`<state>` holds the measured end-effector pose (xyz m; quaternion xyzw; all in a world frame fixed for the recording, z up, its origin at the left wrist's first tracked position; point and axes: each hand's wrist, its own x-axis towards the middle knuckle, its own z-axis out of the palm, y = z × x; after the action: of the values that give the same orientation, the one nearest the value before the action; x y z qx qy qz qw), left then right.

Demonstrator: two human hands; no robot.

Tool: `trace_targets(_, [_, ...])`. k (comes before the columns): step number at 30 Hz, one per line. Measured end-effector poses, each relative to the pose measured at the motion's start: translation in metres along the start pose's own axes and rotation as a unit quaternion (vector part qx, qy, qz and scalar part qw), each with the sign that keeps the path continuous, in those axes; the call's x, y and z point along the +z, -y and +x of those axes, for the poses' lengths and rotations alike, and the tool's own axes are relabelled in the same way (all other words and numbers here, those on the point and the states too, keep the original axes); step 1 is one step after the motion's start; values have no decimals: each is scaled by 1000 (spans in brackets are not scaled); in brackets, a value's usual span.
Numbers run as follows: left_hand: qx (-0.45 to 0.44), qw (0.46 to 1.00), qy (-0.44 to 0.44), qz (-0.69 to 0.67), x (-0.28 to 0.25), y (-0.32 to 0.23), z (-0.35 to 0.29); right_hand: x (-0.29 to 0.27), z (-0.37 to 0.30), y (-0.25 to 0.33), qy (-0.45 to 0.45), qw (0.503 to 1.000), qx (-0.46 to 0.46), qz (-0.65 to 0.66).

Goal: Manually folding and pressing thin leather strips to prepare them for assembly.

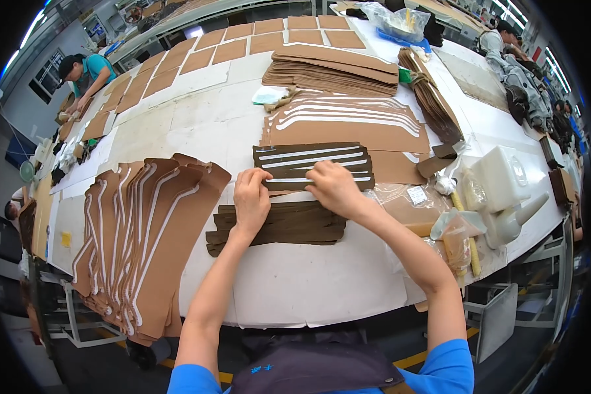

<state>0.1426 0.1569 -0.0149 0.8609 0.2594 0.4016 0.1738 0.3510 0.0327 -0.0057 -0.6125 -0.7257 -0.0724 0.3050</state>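
Observation:
In the middle of the table lies a row of overlapping dark brown strips point(289, 150) with white bands along them. My left hand point(251, 198) is at their lower left, thumb and fingers pinched on the edge of the nearest dark brown strip. Farther right, my right hand point(335, 188) pinches the same strip, its fingertips beside the white band. What lies under the fingertips is partly hidden. Just nearer to me, partly beneath my hands, sits a pile of plain dark brown strips point(295, 224).
Brown panels with white bands point(157, 243) fan out at left. Beyond my hands are more banded panels point(348, 134) and a stack of brown pieces point(335, 69). A white plastic container point(499, 177) and plastic bags point(456, 230) stand right. Another person point(88, 75) works far left.

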Motion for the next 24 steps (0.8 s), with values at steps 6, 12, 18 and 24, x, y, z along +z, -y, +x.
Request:
trace_targets(6, [23,995,77,-57,-24,-18,-27,27,1,3,69,989,-62,-111])
trace_targets(12, [83,987,126,-63,-19,-27,-25,27,9,-22,28,986,99,132])
trace_targets(18, [86,986,136,44,19,-12,-14,-31,0,-44,-85,803,346,478])
trace_targets(24, [56,987,123,91,17,-9,-16,-175,-76,-69,-376,697,308,527])
